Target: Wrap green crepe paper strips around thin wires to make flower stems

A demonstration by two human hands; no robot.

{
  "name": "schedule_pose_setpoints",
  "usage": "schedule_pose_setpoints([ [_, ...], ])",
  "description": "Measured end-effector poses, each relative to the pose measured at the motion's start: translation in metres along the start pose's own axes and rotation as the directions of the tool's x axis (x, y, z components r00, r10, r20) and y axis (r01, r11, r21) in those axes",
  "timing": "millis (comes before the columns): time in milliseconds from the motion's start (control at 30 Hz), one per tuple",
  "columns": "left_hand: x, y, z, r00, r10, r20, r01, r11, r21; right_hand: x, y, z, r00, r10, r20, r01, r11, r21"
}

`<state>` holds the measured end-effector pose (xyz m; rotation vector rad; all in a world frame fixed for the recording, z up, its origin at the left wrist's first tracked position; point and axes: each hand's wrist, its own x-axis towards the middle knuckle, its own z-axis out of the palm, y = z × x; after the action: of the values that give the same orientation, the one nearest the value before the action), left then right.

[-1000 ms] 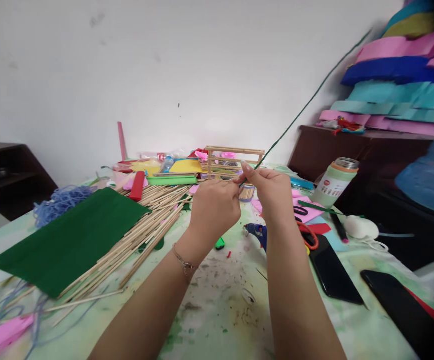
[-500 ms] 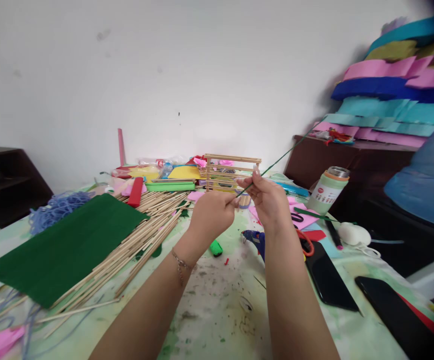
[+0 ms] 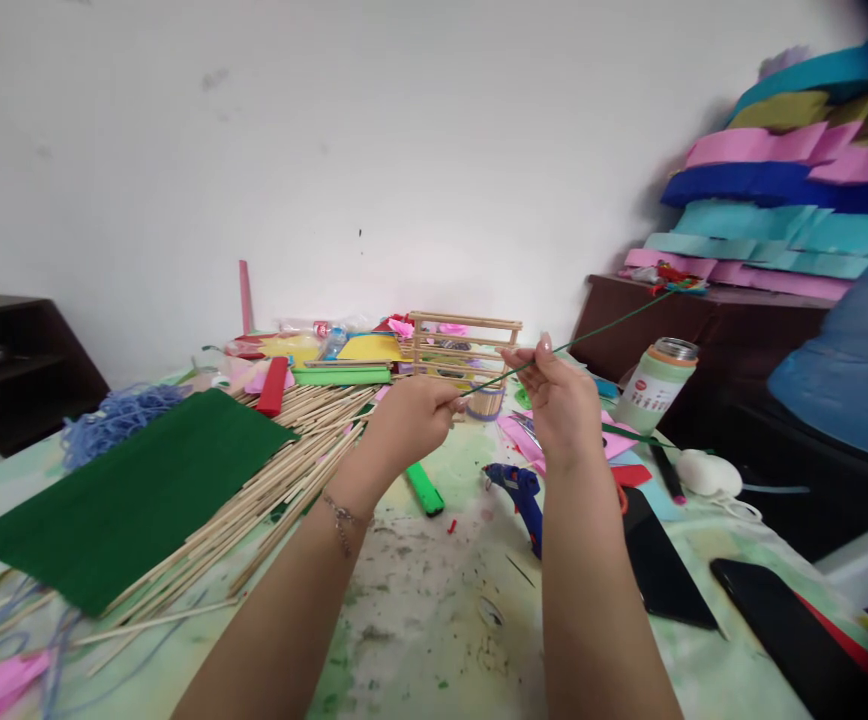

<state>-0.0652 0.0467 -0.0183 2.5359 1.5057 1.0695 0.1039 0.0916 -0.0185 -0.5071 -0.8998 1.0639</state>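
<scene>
A thin dark-green strand runs taut across the middle of the view, rising to the upper right. Its lower end is pinched in my left hand, thumb against curled fingers. Farther along it, my right hand has the strand between thumb and fingertips, palm turned partly toward me. Behind the hands stands a small rack of thin wooden sticks. Just below it sits a little round stick container with a purple band. A blue glue gun lies under my right wrist, partly covered by the forearm.
Wooden sticks and a dark green sheet spread over the left. A green marker-like item lies in the middle. At right are a bottle, a white ball and two black phone-like slabs.
My right hand has slid right along the strand, away from my left hand, which has shifted slightly left. More of the strand now shows between them. The strand's far end has dropped.
</scene>
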Motion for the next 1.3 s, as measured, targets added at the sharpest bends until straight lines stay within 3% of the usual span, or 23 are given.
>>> schedule_pose_setpoints([
  [100,-0.002,-0.003,-0.008,1.000,0.025,-0.007,-0.025,1.000,0.013,0.000,-0.002,-0.003,1.000,0.000,0.008,0.000,1.000,0.031],
  [300,-0.002,-0.004,-0.012,0.999,0.052,-0.016,-0.047,0.971,0.234,-0.001,0.008,0.010,0.985,-0.036,-0.168,0.059,0.989,0.137],
  [400,-0.003,-0.004,-0.013,1.000,0.000,0.005,-0.001,0.972,0.235,-0.001,0.008,0.009,0.999,-0.033,-0.026,0.035,0.996,0.078],
  [500,-0.004,-0.003,-0.015,0.999,-0.006,0.053,0.001,0.995,0.096,-0.001,0.001,0.003,0.991,0.010,0.130,-0.013,1.000,0.017],
  [667,-0.007,0.005,-0.014,0.999,0.030,0.035,-0.024,0.989,-0.148,-0.006,-0.005,0.001,0.969,0.033,0.246,-0.003,0.993,-0.120],
  [833,-0.005,0.017,-0.007,0.994,-0.076,0.082,0.105,0.886,-0.451,-0.015,-0.003,0.012,0.928,0.119,0.353,-0.022,0.964,-0.266],
  [933,-0.003,0.021,-0.005,0.977,-0.174,0.123,0.213,0.808,-0.550,-0.019,-0.002,0.019,0.935,0.096,0.342,0.000,0.963,-0.271],
  [1000,-0.003,0.022,-0.003,0.975,-0.201,0.096,0.220,0.807,-0.549,-0.019,-0.001,0.022,0.959,0.059,0.276,0.020,0.962,-0.272],
  [1100,-0.004,0.023,0.001,0.983,-0.181,0.022,0.172,0.884,-0.434,-0.020,0.003,0.025,0.986,0.030,0.165,0.017,0.961,-0.275],
  [1200,-0.007,0.027,0.009,0.987,-0.115,-0.111,0.111,0.993,-0.039,-0.020,0.007,0.029,0.998,0.017,0.062,0.001,0.958,-0.286],
  [1267,-0.009,0.031,0.014,0.977,-0.058,-0.206,0.106,0.966,0.234,-0.021,0.008,0.030,1.000,-0.016,0.013,0.019,0.957,-0.289],
  [1300,-0.010,0.032,0.015,0.970,-0.047,-0.240,0.118,0.949,0.292,-0.022,0.007,0.031,0.999,-0.040,0.004,0.040,0.954,-0.296],
])
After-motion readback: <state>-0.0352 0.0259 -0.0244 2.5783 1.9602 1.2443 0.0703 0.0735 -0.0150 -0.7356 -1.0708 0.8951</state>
